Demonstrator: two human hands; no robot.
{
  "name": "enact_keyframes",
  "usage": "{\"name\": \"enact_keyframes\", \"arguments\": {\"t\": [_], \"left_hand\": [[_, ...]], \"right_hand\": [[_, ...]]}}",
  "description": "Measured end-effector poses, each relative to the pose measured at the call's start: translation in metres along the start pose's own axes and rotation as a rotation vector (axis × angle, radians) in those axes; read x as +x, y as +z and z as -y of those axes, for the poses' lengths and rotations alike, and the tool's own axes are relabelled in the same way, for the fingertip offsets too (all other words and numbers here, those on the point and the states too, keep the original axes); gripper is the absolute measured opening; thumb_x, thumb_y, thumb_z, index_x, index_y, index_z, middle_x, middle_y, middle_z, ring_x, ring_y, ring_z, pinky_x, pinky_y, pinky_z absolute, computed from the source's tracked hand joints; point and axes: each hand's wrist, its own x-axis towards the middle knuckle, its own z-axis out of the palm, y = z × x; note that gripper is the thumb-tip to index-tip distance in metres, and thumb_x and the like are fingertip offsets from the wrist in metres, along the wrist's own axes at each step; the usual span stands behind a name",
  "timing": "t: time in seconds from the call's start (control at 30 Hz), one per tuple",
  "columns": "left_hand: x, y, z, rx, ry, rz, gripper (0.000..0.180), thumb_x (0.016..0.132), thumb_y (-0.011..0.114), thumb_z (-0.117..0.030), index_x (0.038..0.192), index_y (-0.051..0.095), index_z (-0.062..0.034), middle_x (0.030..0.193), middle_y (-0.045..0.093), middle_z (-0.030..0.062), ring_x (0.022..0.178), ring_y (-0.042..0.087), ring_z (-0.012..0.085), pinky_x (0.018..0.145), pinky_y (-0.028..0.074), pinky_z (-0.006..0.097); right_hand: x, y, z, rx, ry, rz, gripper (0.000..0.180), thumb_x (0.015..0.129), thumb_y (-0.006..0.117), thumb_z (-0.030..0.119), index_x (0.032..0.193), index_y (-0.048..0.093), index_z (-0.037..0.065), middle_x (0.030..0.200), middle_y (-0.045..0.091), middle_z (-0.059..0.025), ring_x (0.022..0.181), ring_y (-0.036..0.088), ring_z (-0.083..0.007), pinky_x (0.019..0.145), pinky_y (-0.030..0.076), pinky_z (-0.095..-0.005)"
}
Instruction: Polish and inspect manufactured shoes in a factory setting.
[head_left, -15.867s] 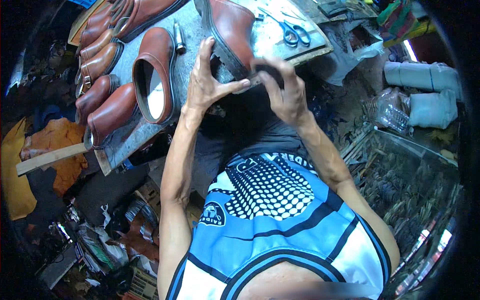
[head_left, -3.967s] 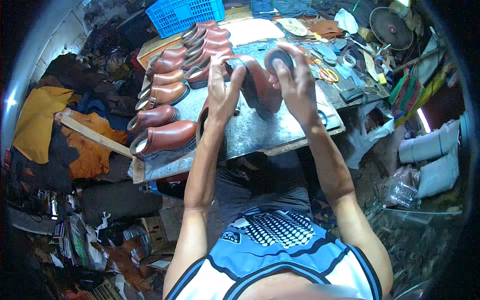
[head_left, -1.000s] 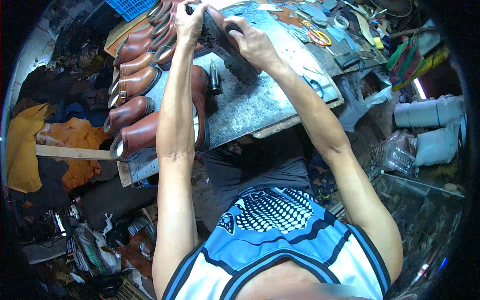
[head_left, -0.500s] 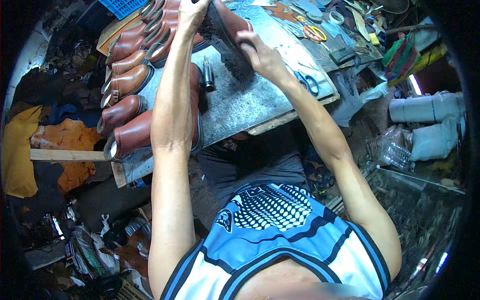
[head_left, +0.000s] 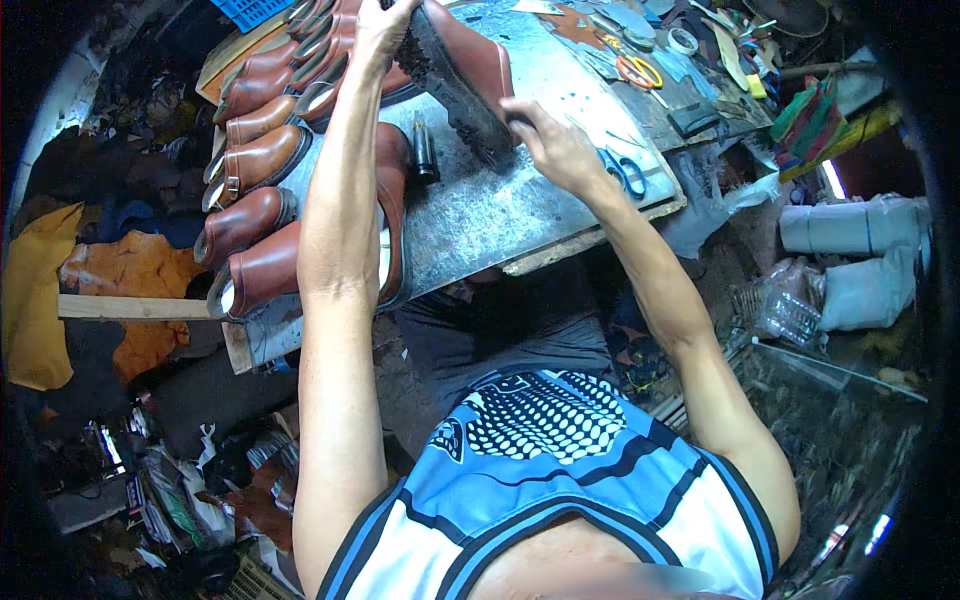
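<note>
A reddish-brown leather shoe (head_left: 468,60) is held tilted over the far side of the worktable, its dark sole turned toward me. My left hand (head_left: 385,28) grips it at the upper end, partly cut off by the top edge of the view. Beside its lower end is my right hand (head_left: 558,150), fingers curled and thumb close to the index finger. Whether something small sits between those fingertips is too unclear to tell. A black cylindrical object (head_left: 425,152) stands on the table left of the shoe. More brown shoes (head_left: 262,160) line the table's left side.
Blue-handled scissors (head_left: 624,172) lie near the right edge of the metal-topped table (head_left: 480,225). Farther right are orange-and-yellow scissors (head_left: 640,72), a tape roll (head_left: 683,41) and leather scraps. A blue crate (head_left: 248,12) stands far left; white wrapped bundles (head_left: 850,225) lie at right.
My right hand has drawn back to the right and down, off the shoe's lower part to beside its edge. The shoe has shifted slightly right in my left hand.
</note>
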Motion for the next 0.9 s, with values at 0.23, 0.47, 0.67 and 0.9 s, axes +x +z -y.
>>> {"name": "enact_keyframes", "arguments": {"t": [0.23,0.47,0.67,0.9], "left_hand": [[0.009,-0.005,0.009,-0.059,-0.065,0.032,0.027,0.088,0.073,-0.012,0.111,0.059,-0.0061,0.097,0.058,0.0054,0.083,0.056,0.0148,0.071,0.049,0.029],[0.01,-0.002,0.014,0.037,-0.064,0.007,0.03,0.088,0.073,-0.012,0.113,0.058,-0.0064,0.094,0.056,0.005,0.08,0.056,0.0142,0.067,0.049,0.028],[0.008,0.012,0.012,-0.178,-0.075,0.061,0.031,0.09,0.071,-0.012,0.117,0.057,-0.0065,0.094,0.057,0.0057,0.08,0.057,0.0138,0.065,0.049,0.028],[-0.021,-0.023,-0.014,0.044,-0.033,-0.012,0.061,0.089,0.072,-0.022,0.141,0.047,-0.0049,0.126,0.057,0.0157,0.114,0.057,0.0256,0.093,0.05,0.037]], "right_hand": [[0.05,-0.005,0.033,0.226,-0.086,-0.222,0.031,0.1,0.059,0.023,0.13,0.055,0.023,0.096,0.072,-0.021,0.089,0.071,-0.0429,0.075,0.057,-0.0507],[0.032,-0.022,0.014,-0.039,0.139,0.279,0.033,0.101,0.057,0.019,0.134,0.058,0.018,0.12,0.07,-0.0145,0.112,0.068,-0.0329,0.096,0.052,-0.042],[0.065,-0.013,0.031,0.121,0.08,0.039,0.032,0.1,0.058,0.022,0.132,0.056,0.024,0.091,0.073,-0.0158,0.086,0.071,-0.0407,0.072,0.056,-0.0487],[-0.005,-0.017,0.027,0.238,0.097,0.145,0.034,0.1,0.06,0.015,0.134,0.055,0.015,0.105,0.073,-0.0138,0.093,0.073,-0.0249,0.078,0.056,-0.0375]]}}
